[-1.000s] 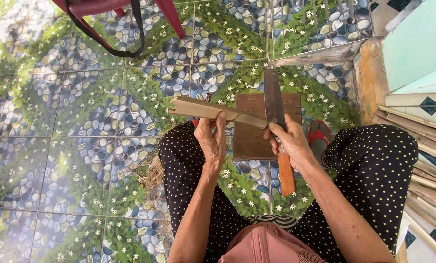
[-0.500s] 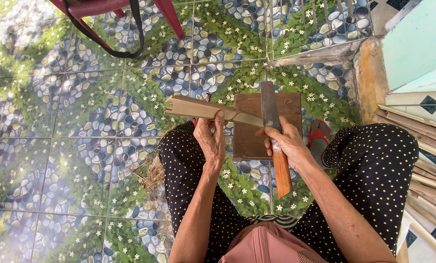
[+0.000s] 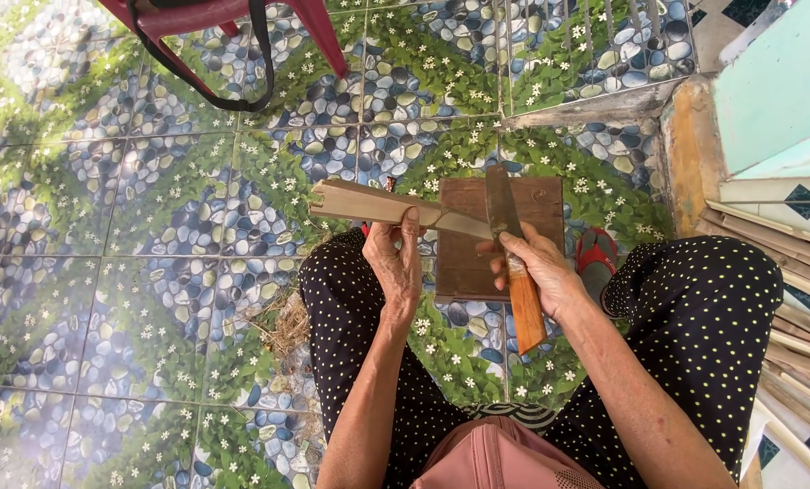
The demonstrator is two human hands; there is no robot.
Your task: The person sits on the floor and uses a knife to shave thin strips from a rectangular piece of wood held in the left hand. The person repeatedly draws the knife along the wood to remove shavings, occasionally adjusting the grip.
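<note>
The step in hand looks like splitting: the knife (image 3: 505, 213) blade sits across the right end of the strip (image 3: 378, 204), over the board (image 3: 505, 244) on the tiled floor (image 3: 152, 272). The left hand (image 3: 396, 263) has its fingers clamped on the strip near its middle, thumb on top; most of the strip juts left of them. The right hand (image 3: 536, 272) has its fingers closed round the orange handle. A next move would call for a steady strip and fingers clear of the edge.

The red chair (image 3: 233, 18) is cut off by the top edge.
</note>
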